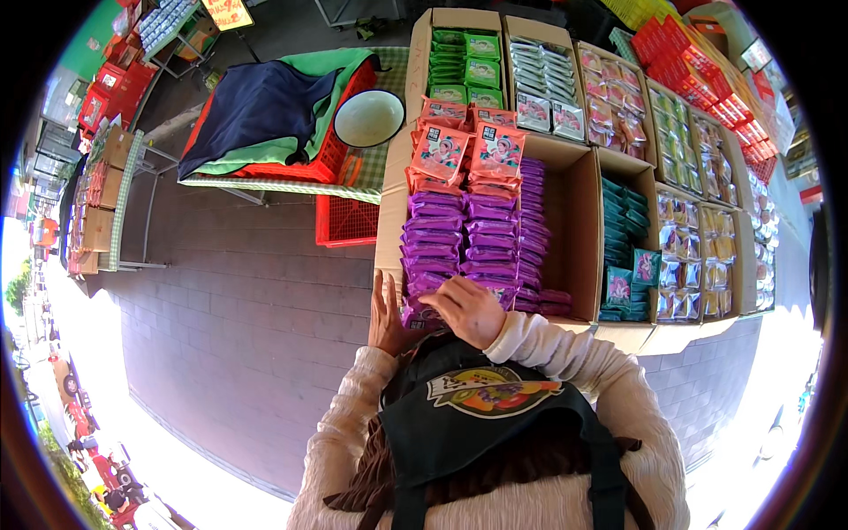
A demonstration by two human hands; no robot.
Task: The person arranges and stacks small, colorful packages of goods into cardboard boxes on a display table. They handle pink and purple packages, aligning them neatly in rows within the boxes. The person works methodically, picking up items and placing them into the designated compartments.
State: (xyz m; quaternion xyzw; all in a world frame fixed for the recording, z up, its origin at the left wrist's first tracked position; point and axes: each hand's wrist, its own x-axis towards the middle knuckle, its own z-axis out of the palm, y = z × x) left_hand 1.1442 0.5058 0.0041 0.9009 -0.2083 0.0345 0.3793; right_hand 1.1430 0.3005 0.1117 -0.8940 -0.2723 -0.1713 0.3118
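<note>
Before me stands a cardboard carton with rows of purple snack packets (434, 225), several red-orange packets (440, 153) lying on top at the far end. At its near left corner my left hand (389, 321) rests upright along the side, fingers extended, next to the nearest purple packet (421, 317). My right hand (469, 310) bends over the front packets with its fingertips touching them. Whether it grips one is hidden by the hand. More purple packets (532, 232) are stacked to the right, beside a bare stretch of cardboard (571, 225).
Further cartons hold green packets (482, 73), teal packets (623, 288) and clear-wrapped pastries (677, 252). On the left, a checked table (391, 69) bears a red crate (324, 167) under dark cloth (258, 106) and a white enamel bowl (369, 118). Another red crate (344, 222) sits underneath.
</note>
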